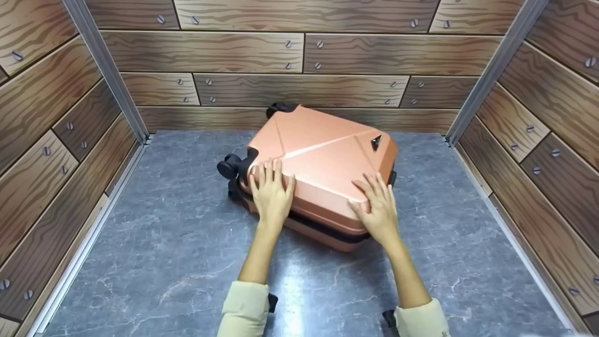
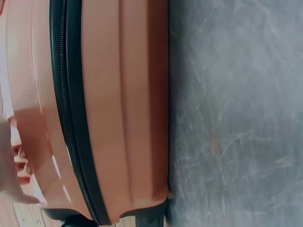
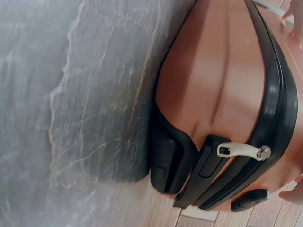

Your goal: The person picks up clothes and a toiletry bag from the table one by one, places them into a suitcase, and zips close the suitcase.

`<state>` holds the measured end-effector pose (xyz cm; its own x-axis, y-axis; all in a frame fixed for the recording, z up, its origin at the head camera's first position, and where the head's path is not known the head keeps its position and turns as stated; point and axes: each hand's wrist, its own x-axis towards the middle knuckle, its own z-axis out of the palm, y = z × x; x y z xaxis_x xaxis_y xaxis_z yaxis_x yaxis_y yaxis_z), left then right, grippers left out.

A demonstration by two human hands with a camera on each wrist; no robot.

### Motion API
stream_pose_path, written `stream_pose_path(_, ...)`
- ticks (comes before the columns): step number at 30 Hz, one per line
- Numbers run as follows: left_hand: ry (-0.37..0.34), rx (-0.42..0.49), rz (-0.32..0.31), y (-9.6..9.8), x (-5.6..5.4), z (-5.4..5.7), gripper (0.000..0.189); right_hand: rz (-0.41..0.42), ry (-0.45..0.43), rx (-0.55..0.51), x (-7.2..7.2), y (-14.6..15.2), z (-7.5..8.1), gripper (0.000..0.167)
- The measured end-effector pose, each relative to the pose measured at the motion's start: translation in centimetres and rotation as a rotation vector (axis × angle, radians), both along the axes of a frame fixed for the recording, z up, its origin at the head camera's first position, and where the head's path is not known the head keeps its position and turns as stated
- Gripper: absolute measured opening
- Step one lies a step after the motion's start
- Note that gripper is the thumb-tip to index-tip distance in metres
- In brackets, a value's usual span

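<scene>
A rose-gold hard-shell suitcase (image 1: 323, 154) lies flat on the floor, its black wheels (image 1: 229, 166) toward the left and a small dark triangular badge (image 1: 376, 142) near its right end. My left hand (image 1: 272, 196) rests on the near edge by the wheels, fingers spread and straight. On the near right corner, my right hand (image 1: 378, 208) lies with its fingers extended over the top. A black zipper band (image 2: 71, 109) runs along the side in the left wrist view. A silver zipper pull (image 3: 244, 150) shows near the black corner fittings in the right wrist view.
The floor (image 1: 178, 243) is grey with a marble pattern. Wood-plank-patterned walls (image 1: 299, 51) stand at the back, left and right, joined by grey metal corner posts (image 1: 110, 70). The suitcase's far wheel is close to the back wall.
</scene>
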<state>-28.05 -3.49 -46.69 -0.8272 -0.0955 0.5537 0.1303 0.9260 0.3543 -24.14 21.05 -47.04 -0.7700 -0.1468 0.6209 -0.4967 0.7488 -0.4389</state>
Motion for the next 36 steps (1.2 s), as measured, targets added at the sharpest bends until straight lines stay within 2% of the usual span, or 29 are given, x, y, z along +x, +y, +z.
stream_pose_path(5,0.075,-0.045,0.008,0.3,0.9,-0.6,0.056,-0.026,-0.064,-0.067,-0.6,1.0,0.0,0.047)
stream_pose_path(10,0.132,-0.078,0.019,0.8,1.5,-0.9,0.056,-0.051,-0.074,-0.146,-1.6,1.5,-0.1,0.042)
stream_pose_path(18,0.185,-0.164,0.050,1.6,2.7,-1.4,0.058,-0.102,-0.090,-0.370,-2.8,1.9,0.2,0.032)
stream_pose_path(25,0.241,-0.199,0.053,1.9,3.2,-1.8,0.059,-0.077,-0.109,-0.466,-3.4,2.4,0.3,0.030)
stream_pose_path(32,0.228,-0.183,0.041,1.9,3.3,-1.9,0.059,-0.032,-0.090,-0.521,-3.5,2.4,0.0,0.030)
stream_pose_path(36,0.218,-0.183,0.042,2.0,3.3,-2.1,0.059,-0.021,-0.103,-0.563,-2.6,2.0,0.5,0.031)
